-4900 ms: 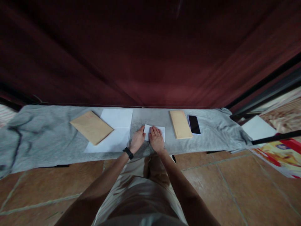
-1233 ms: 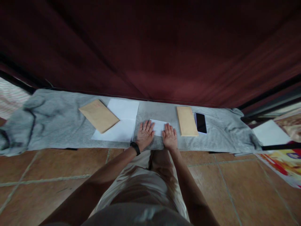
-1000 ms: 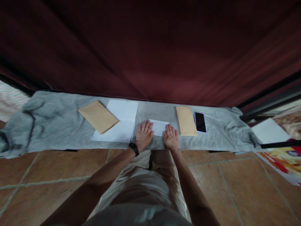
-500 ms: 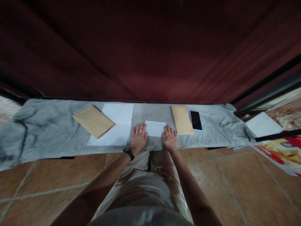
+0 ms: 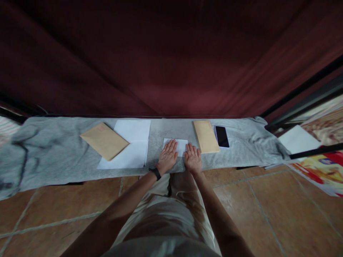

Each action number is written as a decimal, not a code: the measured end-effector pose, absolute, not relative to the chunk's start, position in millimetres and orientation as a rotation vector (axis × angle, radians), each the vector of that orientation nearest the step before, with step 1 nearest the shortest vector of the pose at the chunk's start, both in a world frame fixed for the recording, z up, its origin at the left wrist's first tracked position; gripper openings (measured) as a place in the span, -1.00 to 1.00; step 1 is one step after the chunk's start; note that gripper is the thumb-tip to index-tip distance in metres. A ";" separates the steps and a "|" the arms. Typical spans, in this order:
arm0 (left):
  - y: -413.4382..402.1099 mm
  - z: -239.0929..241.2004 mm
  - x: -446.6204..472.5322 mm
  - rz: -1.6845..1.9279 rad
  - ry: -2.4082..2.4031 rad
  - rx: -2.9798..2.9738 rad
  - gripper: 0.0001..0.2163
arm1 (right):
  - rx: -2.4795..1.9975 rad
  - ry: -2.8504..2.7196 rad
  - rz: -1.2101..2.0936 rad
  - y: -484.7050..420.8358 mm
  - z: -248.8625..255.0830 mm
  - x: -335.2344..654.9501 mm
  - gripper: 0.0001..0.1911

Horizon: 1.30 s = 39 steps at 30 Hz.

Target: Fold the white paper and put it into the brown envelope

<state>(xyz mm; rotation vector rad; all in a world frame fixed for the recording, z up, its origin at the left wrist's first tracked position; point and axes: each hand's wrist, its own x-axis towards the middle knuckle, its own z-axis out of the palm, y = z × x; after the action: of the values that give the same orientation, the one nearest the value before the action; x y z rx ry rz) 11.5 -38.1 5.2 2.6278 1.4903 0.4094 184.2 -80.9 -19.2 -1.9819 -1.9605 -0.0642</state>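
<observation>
While both my hands lie flat with the fingers stretched out, gripping nothing, a small folded white paper point(image 5: 180, 145) sits beneath and between them on the grey cloth point(image 5: 53, 157). My left hand point(image 5: 168, 160) covers the paper's left part, palm down, fingertips reaching toward its far edge. My right hand point(image 5: 192, 159) rests just beside the left, palm down; its fingertips touch the paper's right near corner, and its heel lies on bare cloth. Only the paper's far strip shows beyond my fingers. A black band point(image 5: 155, 173) circles my left wrist.

Beyond my right hand and slightly outward, a tan envelope point(image 5: 206, 136) lies lengthwise, close to the paper but not touching it. A dark phone point(image 5: 222, 136) lies face up just past the envelope's outer edge, nearly touching it. Well outward of my left hand, a stack of white sheets point(image 5: 132, 155) lies flat; a second tan envelope point(image 5: 104, 140) rests tilted across its outer part, overlapping the sheets. A strip of bare cloth separates my left hand from these sheets.

Past everything, directly ahead of my fingertips, a dark red curtain point(image 5: 171, 64) hangs down to the cloth's far edge. Far outward of my right hand, another white sheet point(image 5: 297, 140) lies beyond the cloth's crumpled end, with a colourful printed sheet point(image 5: 321, 171) nearer on the brown floor tiles point(image 5: 268, 207). Nothing lies between my two hands and the paper.
</observation>
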 end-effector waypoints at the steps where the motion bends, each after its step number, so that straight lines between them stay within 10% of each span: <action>1: -37.2 2.5 13.6 0.397 1.492 2.622 -0.47 | -1.981 -1.957 -0.064 -80.8 -19.0 184.0 -0.45; 39: -35.2 -6.1 13.2 0.316 1.471 2.609 -0.45 | -1.860 -2.045 0.197 -51.5 -9.7 149.7 -0.43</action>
<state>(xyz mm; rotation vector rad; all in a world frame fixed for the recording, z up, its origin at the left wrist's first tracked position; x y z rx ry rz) 13.2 -35.2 -6.1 2.6086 1.4708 0.3164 149.7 -51.5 -9.7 -1.8602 -2.0455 0.1973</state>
